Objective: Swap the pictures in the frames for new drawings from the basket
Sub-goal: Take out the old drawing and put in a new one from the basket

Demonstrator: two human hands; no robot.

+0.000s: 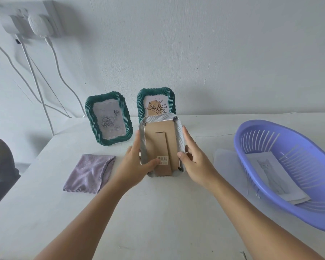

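I hold a white frame (161, 145) between both hands at the table's middle, its brown cardboard back with a barcode sticker facing me. My left hand (137, 162) grips its left edge, thumb on the lower back. My right hand (194, 160) grips the right edge, thumb on the backing. Two green frames stand against the wall: one with a rose drawing (109, 119), one with a plant drawing (156, 104) partly hidden behind the held frame. A purple basket (281, 169) at the right holds paper drawings (274, 175), the top one a cat.
A folded lilac cloth (90, 173) lies left of my hands on the white table (158, 212). A white sheet (226, 162) lies beside the basket. White cables (38, 81) hang from a wall socket at the upper left. A dark object (0, 166) sits off the table's left edge.
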